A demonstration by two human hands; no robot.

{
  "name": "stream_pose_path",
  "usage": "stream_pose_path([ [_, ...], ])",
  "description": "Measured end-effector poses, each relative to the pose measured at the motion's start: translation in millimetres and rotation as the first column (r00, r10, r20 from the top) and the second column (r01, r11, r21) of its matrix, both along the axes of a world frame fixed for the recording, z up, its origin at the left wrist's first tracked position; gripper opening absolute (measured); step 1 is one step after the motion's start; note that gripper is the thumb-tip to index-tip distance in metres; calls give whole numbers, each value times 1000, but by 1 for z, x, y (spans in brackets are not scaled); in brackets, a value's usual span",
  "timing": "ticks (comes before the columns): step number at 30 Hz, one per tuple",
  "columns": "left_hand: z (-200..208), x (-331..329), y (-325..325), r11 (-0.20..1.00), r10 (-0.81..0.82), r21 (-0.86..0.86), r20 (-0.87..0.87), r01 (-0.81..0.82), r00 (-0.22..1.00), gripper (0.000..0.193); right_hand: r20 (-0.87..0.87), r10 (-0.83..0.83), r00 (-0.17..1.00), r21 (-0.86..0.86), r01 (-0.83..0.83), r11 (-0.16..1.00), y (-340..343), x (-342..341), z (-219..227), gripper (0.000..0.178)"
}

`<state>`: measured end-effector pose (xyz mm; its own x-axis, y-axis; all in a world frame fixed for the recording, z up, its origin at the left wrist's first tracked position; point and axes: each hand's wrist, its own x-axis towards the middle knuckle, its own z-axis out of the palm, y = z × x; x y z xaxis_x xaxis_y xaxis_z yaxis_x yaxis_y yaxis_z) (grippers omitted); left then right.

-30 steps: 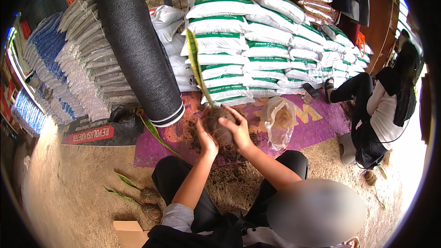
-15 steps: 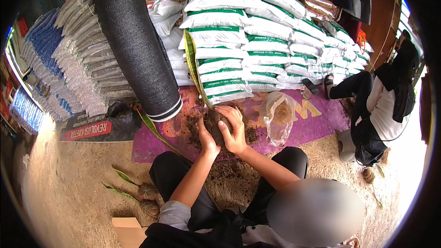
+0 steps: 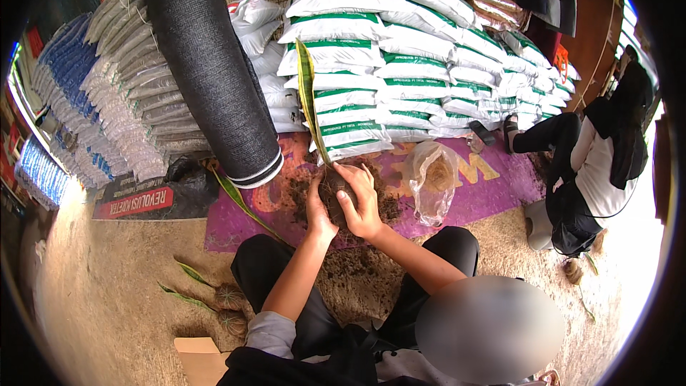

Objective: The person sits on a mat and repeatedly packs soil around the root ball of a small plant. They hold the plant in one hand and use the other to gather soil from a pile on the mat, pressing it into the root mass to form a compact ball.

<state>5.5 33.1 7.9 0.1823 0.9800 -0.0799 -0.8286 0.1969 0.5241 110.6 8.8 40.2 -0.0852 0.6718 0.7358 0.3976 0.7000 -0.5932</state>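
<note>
Both palms are cupped around the dark, fibrous root ball [image 3: 333,187] of a snake plant. Its single long leaf [image 3: 307,93], green with yellow edges, points up and away from me, in front of the white sacks. My left hand [image 3: 319,206] presses the left side of the ball. My right hand [image 3: 362,204] wraps the right side, thumb lying across the top. Under my hands, loose dark soil [image 3: 386,209] is scattered on a purple banner [image 3: 486,187]. Another snake plant leaf [image 3: 243,205] lies to the left, its lower end hidden by my knee.
A clear plastic bag [image 3: 431,184] with brown material stands on the banner. A black mesh roll [image 3: 214,71] leans at left, before stacked sacks [image 3: 346,64]. Two plants with round root balls [image 3: 230,297] lie at lower left, by a cardboard piece [image 3: 200,359]. Another person [image 3: 604,157] crouches at right.
The leaf has swung slightly to the right and its tip sits lower. My hands have turned a little with the root ball and still hold it.
</note>
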Motion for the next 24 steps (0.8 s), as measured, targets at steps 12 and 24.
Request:
stream_pose_path([
  [12, 9, -6, 7, 988, 154, 57, -295, -144, 943, 48, -257, 14, 966, -274, -87, 958, 21, 0, -2, 60],
  [24, 22, -1, -8, 999, 29, 25, -103, -27, 994, 50, -203, 63, 977, -145, -94, 985, -5, -9, 10, 64],
])
